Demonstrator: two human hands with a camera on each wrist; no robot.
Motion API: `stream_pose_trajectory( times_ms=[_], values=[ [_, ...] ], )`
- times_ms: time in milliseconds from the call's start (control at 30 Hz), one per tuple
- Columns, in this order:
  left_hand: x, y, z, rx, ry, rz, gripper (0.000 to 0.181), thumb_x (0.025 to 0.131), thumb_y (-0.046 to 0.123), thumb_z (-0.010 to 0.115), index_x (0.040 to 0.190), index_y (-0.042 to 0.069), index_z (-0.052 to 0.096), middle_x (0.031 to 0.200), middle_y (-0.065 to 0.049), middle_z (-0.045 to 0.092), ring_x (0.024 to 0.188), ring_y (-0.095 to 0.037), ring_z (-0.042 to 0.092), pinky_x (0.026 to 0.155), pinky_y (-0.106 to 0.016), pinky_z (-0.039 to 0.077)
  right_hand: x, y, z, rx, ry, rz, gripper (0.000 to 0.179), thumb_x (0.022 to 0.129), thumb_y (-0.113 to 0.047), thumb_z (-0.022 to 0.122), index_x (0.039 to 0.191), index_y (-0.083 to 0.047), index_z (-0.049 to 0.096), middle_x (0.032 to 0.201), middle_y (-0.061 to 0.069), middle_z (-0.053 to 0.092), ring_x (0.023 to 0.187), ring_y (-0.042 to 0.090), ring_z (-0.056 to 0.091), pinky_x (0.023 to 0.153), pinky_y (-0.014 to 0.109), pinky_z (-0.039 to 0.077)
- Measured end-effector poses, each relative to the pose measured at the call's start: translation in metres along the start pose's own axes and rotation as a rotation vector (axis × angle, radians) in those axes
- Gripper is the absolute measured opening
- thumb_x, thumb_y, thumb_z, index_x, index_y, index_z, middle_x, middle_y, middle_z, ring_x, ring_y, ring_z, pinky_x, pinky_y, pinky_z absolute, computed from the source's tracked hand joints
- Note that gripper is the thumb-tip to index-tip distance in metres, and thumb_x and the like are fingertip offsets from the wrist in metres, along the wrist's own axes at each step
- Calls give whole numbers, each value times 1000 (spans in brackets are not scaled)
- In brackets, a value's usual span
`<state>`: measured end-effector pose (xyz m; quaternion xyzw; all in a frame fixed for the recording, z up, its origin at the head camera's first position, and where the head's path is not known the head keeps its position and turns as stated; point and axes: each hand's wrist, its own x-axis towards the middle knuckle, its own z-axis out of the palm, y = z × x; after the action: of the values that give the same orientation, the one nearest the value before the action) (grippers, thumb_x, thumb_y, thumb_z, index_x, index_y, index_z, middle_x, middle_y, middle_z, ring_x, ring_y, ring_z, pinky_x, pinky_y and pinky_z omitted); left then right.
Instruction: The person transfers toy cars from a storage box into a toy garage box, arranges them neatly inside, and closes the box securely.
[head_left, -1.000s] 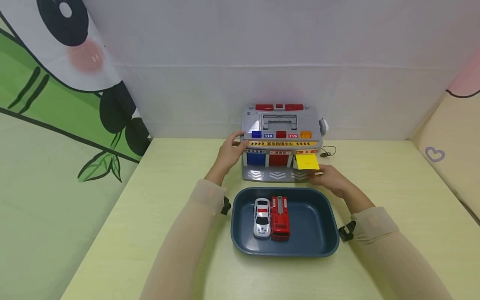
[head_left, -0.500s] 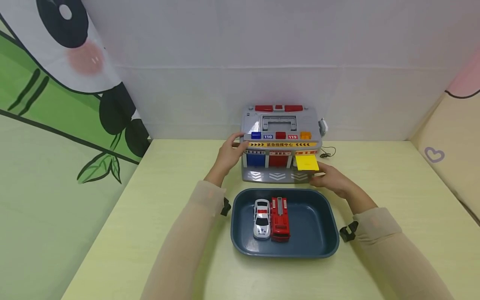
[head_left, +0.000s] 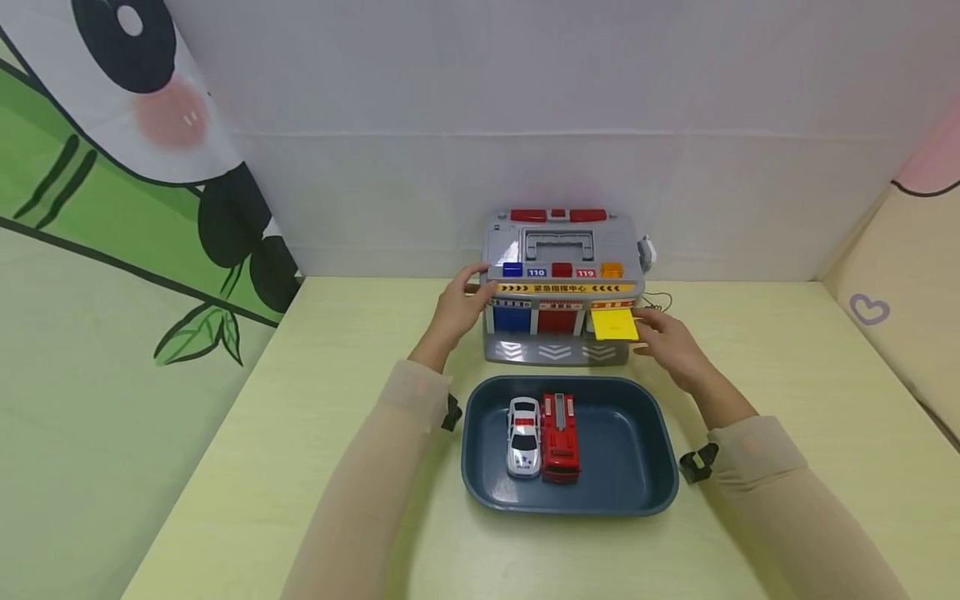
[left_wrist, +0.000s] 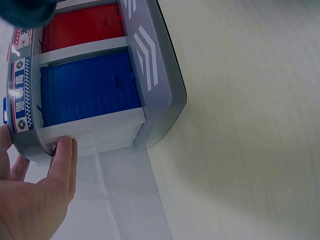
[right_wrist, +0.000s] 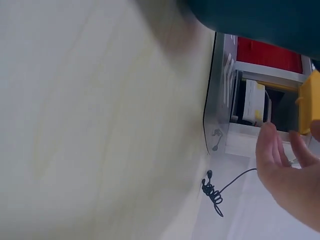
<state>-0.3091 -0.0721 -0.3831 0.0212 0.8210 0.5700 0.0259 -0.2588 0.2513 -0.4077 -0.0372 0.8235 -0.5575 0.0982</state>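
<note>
A grey toy garage (head_left: 558, 246) stands at the table's back, with a blue door (head_left: 512, 319), a red door (head_left: 557, 321) and a raised yellow door (head_left: 614, 324). My left hand (head_left: 459, 308) holds the left edge of its roof; in the left wrist view, the fingers (left_wrist: 62, 165) reach under the lip beside the blue door (left_wrist: 90, 89). Just right of the yellow door is my right hand (head_left: 671, 346), its fingers loosely bent and holding nothing. In the right wrist view, a white toy vehicle (right_wrist: 254, 101) sits inside the bay under the yellow door (right_wrist: 311, 100).
A dark blue tray (head_left: 630, 502) lies in front of the garage. In it are a white toy police car (head_left: 523, 437) and a red toy fire truck (head_left: 560, 442), side by side. A coiled dark cord (right_wrist: 214, 194) lies right of the garage, by the pale back wall.
My right hand has risen slightly from the ramp's right end to beside the yellow door. The left hand keeps its place on the garage.
</note>
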Motion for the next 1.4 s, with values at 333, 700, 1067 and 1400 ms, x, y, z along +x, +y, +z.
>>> stream_pose_trajectory(
  times_ms=[333,700,1067,1400],
  values=[
    [1,0,0,17,2,-4,48,99,32,59,144,20,47,122,-16,57,104,-29,61,88,-42,49,1,-8,3,-157,204,-32,50,100,-27,54,133,8,38,133,27,43,118,43,48,94,53,43],
    [1,0,-1,6,2,-8,47,99,32,59,143,19,47,121,-16,57,104,-30,61,88,-42,49,14,-25,7,-443,312,-179,76,84,-8,75,145,4,30,145,27,26,128,45,31,102,57,35],
    [0,2,-1,10,9,-9,48,99,32,59,143,19,47,121,-15,57,103,-29,61,88,-42,49,33,-26,8,-560,257,-302,83,76,2,80,145,3,33,144,23,28,128,42,31,107,52,31],
    [0,2,0,20,13,-12,47,99,32,58,144,19,47,121,-15,56,105,-31,60,89,-41,49,42,-16,14,-574,293,-309,86,75,7,80,146,0,32,144,23,24,123,43,36,102,51,38]
  ],
)
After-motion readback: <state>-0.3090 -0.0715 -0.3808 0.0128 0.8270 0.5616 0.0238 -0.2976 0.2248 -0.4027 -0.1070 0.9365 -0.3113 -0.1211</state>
